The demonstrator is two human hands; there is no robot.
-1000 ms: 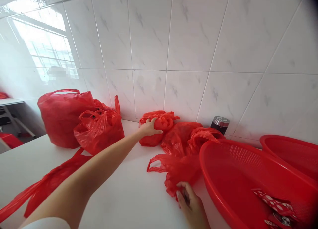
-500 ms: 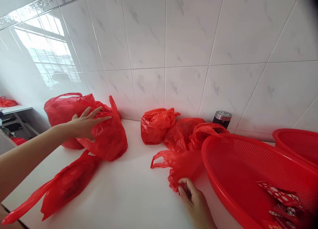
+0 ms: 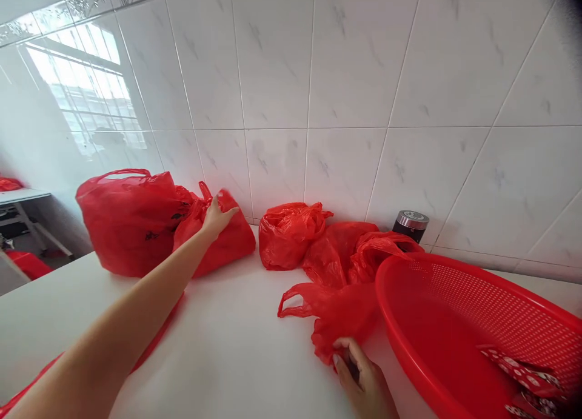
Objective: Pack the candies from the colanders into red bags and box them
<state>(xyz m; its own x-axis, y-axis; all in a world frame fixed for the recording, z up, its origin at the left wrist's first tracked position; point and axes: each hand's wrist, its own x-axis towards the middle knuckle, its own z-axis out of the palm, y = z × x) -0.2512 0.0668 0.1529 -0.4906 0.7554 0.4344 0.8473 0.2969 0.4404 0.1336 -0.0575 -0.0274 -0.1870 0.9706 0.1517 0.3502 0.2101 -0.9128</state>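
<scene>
My left hand (image 3: pixel 217 217) reaches across to a filled red plastic bag (image 3: pixel 234 240) by the tiled wall. Two of its fingers are stretched apart against the top of that bag; the others are hidden. Close on its left stands a bigger filled red bag (image 3: pixel 131 225) with dark print. Under my left forearm lies another long red bag (image 3: pixel 159 340), mostly covered. My right hand (image 3: pixel 364 376) rests low on the white table, thumb and forefinger curled together at the crumpled edge of a flat red plastic bag (image 3: pixel 343 313).
Several bunched red bags (image 3: pixel 293 234) sit along the wall. A black jar with a silver lid (image 3: pixel 411 222) stands behind them. On the right, a large red plastic basket (image 3: pixel 436 322) holds red printed packets (image 3: pixel 522 367). Another table (image 3: pixel 22 196) shows at far left.
My left hand has moved right and away from me, and the filled bag under it has shifted right towards the wall. My right hand has stayed at the flat bag's edge.
</scene>
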